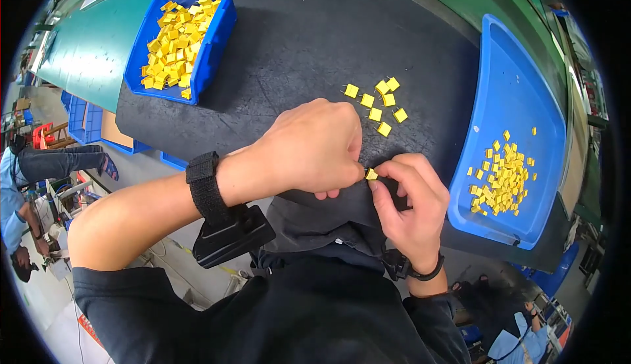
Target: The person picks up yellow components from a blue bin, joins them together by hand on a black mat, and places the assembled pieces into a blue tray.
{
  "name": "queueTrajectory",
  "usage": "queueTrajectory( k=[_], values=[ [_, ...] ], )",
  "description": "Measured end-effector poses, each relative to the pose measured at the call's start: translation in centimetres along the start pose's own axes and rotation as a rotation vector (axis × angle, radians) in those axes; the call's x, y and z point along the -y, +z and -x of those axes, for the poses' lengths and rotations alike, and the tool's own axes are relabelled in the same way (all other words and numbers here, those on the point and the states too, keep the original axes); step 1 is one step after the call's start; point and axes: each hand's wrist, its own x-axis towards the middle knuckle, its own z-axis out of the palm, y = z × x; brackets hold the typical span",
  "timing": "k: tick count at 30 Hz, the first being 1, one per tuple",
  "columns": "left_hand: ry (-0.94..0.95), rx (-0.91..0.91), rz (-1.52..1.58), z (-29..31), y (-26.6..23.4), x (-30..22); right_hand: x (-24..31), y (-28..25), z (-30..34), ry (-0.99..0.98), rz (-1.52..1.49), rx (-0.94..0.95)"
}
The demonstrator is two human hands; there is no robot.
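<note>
Between the thumb and forefinger of my right hand [414, 199] is a small yellow box capacitor [371, 174], held over the near edge of the black mat. My left hand [312, 144] is closed in a fist with its back toward me. Its thumb side comes right up to the capacitor's wire legs. Whatever lies inside that fist is hidden. Just beyond my hands, several loose yellow capacitors [374, 113] lie scattered on the mat [296, 48], some with thin legs showing.
A deep blue bin [217, 55] heaped with yellow capacitors [177, 45] stands at the far left. To the right lies a shallow blue tray [513, 88] with a pile of yellow capacitors [503, 176] in its near half. Other people are at the far left and lower right edges.
</note>
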Motion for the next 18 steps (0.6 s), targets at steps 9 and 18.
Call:
queueTrajectory(
  k=[9,18],
  values=[
    [-0.023,-0.013,0.006,0.09,-0.07,-0.37,0.21,-0.22,-0.1,0.012,0.018,0.016],
    [-0.075,0.022,0.005,-0.2,-0.32,-0.76,0.22,-0.18,-0.18,0.011,0.021,0.026]
  ],
)
